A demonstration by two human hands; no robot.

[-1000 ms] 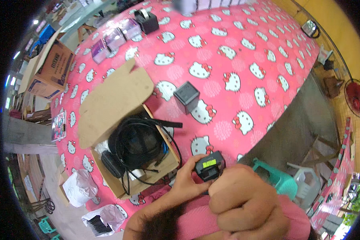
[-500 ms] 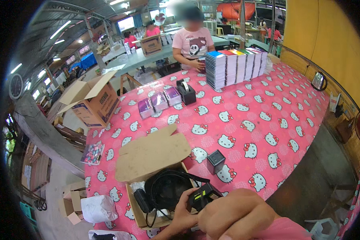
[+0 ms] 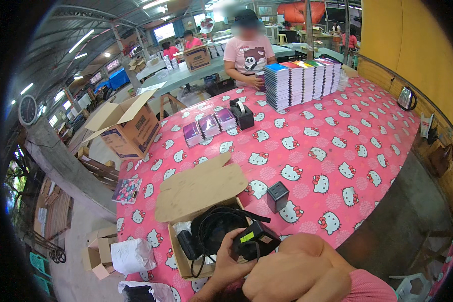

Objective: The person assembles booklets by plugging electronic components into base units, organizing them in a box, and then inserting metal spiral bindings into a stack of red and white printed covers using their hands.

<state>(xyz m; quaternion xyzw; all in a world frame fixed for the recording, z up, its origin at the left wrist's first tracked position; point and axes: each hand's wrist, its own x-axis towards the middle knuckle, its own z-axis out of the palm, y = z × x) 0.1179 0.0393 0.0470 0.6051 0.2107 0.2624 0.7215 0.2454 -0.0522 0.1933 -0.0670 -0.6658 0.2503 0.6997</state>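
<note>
My left hand (image 3: 230, 262) grips a black box-shaped device (image 3: 258, 238) with a yellow-green label and a dark cable running down from it. Close to the camera, my right hand (image 3: 302, 274) is curled just beside the device's lower side; whatever its fingers hold is hidden. Under and left of the device lies an open cardboard box (image 3: 190, 270). Inside it are a black strap harness (image 3: 219, 224), a small black module (image 3: 189, 245) and white wrapping. Beyond my hands, a second black block (image 3: 277, 197) stands upright on the patterned pink tablecloth (image 3: 307, 136).
Tall stacks of spiral notebooks (image 3: 278, 90) stand at the far side, where a co-worker (image 3: 246, 55) holds something dark. Nearer are a black tape dispenser (image 3: 242, 115) and wrapped purple notebooks (image 3: 209, 126). A large carton (image 3: 131, 128) sits at the left edge, and a white package (image 3: 132, 255) below it.
The black device has turned in my left hand, its label and cable now showing more. My right hand has shifted slightly. The whole scene moves a little right as my head turns.
</note>
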